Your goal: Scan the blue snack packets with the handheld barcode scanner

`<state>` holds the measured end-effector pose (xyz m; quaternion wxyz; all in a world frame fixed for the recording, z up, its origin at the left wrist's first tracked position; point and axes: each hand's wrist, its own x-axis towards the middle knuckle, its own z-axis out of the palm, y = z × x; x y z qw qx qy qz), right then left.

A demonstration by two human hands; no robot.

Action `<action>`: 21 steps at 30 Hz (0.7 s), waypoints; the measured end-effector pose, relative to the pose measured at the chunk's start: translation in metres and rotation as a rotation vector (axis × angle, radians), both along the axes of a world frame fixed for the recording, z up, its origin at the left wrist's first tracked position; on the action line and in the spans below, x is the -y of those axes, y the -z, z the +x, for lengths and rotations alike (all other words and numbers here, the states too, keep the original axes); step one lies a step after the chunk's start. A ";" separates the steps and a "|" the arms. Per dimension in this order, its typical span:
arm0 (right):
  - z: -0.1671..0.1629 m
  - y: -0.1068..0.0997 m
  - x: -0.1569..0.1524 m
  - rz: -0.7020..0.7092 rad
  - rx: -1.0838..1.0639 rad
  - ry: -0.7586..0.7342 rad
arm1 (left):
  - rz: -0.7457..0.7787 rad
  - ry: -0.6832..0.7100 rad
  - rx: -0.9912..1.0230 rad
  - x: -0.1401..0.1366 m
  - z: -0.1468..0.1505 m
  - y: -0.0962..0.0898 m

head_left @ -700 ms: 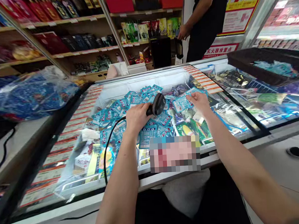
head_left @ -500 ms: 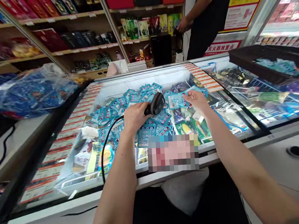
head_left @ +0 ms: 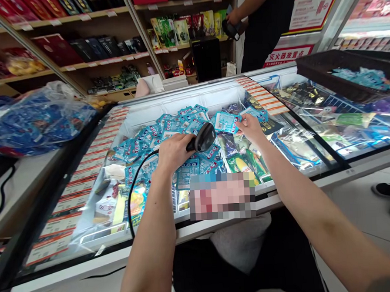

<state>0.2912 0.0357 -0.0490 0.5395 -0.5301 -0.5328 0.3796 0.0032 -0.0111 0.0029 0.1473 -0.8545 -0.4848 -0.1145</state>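
My left hand (head_left: 173, 152) is wrapped round the handle of a black barcode scanner (head_left: 205, 137), whose head points right over a heap of blue packets (head_left: 142, 142). A black cord runs from the handle down past my left forearm. Between the thumb and fingers of my right hand (head_left: 250, 128) is a light blue packet (head_left: 225, 121), its printed back with a barcode facing up. Another blue packet (head_left: 257, 113) shows just behind that hand; whether I also hold it I cannot tell. The heap lies on the glass top of a chest freezer (head_left: 147, 106).
A dark brown tray (head_left: 345, 82) with blue packets rests at the right. Left stands a plastic bag (head_left: 40, 121) of blue packs. Across the freezer a person in black (head_left: 267, 29) holds a dark device near stocked shelves (head_left: 105, 59). A pixelated patch covers the front edge.
The view has shifted slightly. The packet in my right hand sits a little higher and tilts differently near the scanner. The other person's hand and device have moved.
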 end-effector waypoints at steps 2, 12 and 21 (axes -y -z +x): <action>0.000 0.002 -0.001 0.001 0.026 0.006 | -0.004 0.009 0.003 0.001 0.001 -0.001; -0.004 0.000 0.001 0.010 0.088 0.024 | -0.046 0.022 -0.002 0.003 0.003 -0.004; -0.003 0.003 -0.002 0.023 0.111 0.034 | -0.066 0.017 0.000 0.004 0.004 -0.004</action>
